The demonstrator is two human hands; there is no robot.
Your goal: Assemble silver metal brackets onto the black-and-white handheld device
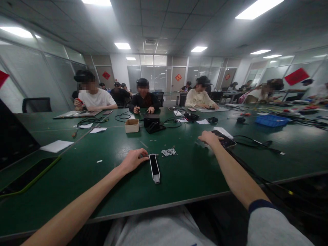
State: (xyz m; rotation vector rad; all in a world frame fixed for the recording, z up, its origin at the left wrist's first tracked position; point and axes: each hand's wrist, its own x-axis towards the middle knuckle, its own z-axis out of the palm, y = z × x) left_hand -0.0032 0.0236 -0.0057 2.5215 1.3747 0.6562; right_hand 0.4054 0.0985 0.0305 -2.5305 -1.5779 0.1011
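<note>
My left hand [135, 159] rests on the green table, thumb and fingers apart and loosely bent, beside the upper end of a slim white-edged device with a long black face [154, 165]. Whether its fingertips touch the device is hard to see. Just right of that device lies a small cluster of flat grey metal pieces [168, 152] with tiny rings around them. Farther right, my right hand [208, 137] reaches over a black phone-like slab [227, 139], one finger stretched onto its surface and the others curled. It grips nothing I can see.
A small cardboard box [132, 125] and a black stand-like object [152, 123] stand ahead. A green-edged phone [28, 176] and a white paper [56, 146] lie left. Cables [258, 140] and a blue tray [271, 120] are right. Several people sit across the table.
</note>
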